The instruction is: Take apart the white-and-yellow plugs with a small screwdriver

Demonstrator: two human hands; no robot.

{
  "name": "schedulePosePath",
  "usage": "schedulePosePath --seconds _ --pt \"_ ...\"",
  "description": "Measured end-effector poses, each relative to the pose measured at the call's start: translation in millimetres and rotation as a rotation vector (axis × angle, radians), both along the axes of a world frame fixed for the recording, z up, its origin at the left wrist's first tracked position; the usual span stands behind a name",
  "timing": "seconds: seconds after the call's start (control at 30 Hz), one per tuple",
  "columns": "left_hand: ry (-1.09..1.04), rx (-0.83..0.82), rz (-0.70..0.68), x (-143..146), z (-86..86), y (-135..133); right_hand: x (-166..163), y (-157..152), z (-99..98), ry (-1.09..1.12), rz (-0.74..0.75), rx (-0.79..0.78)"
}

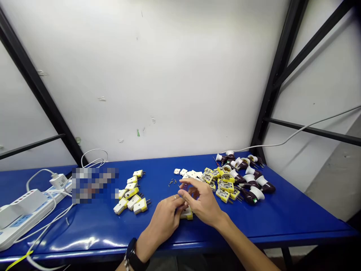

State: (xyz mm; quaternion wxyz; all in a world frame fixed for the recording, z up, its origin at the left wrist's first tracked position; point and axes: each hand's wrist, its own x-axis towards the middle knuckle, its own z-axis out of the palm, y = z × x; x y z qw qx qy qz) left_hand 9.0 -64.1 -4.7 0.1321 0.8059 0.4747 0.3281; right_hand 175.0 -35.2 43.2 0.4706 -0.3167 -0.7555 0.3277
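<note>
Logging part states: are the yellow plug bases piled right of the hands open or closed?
Open: the yellow plug bases show metal parts inside, with no covers on; white covers lie separately behind them.

The bench top [284, 222] is a glossy deep blue, and the plugs [133, 202] scattered across it are two-tone, white bodies with yellow ends. Nearby, the lamp holders [252, 183] pair dark brown with white. The power strip [22, 226] is white with pale blue panels, against an off-white wall [180, 75] and black steel frame [278, 64].
</note>
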Motion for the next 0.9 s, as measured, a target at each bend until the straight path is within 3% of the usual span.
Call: schedulePosePath --seconds 0.1,0.33,0.53,0.73,0.9 --pt "0.001 -0.018 -0.026 0.5 5.5 -0.5 3.1 0.0 2.3 0.021 0.049 0.011" --pt "-0.164 -0.035 0.032 2.9 7.8 2.1 -0.2 1.1 4.8 -0.008 -0.152 0.174" --pt "-0.121 -0.024 0.015 0.1 6.1 3.4 1.0 -2.1 4.3 -0.007 0.015 0.093" --pt "-0.163 -0.039 0.022 0.3 8.8 -1.7 -3.8 -0.5 1.7 0.018 -0.185 0.213" --pt "-0.131 -0.035 -0.008 0.3 11.0 -0.7 0.2 -1.4 2.3 -0.005 -0.036 0.123"
